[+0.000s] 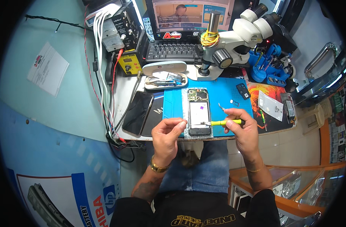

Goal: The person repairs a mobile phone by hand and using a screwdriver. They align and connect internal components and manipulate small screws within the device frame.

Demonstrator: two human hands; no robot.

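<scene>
The desk (119,86) carries a white microscope (245,30) at the back and a blue mat (226,92) in front. Right of the microscope, a blue organizer (259,74) holds several slim tools upright in its slots. Left of the microscope's foot, a pale hinged case (164,67) lies open, its tray filled with pen-like tools and a small clear packet. The two hands are apart: the left hand (166,138) pinches thumb to fingertips beside the opened phone (198,113), whether on something I cannot tell; the right hand (245,132) grips a yellow-green screwdriver (220,123), its tip over the phone's lower part. The phone lies at the mat's front edge, board exposed at the top. A clear bag (269,104) at right shows tiny dark bits, in or on it. Curved tweezers (221,108) stick out from the right fingers.
</scene>
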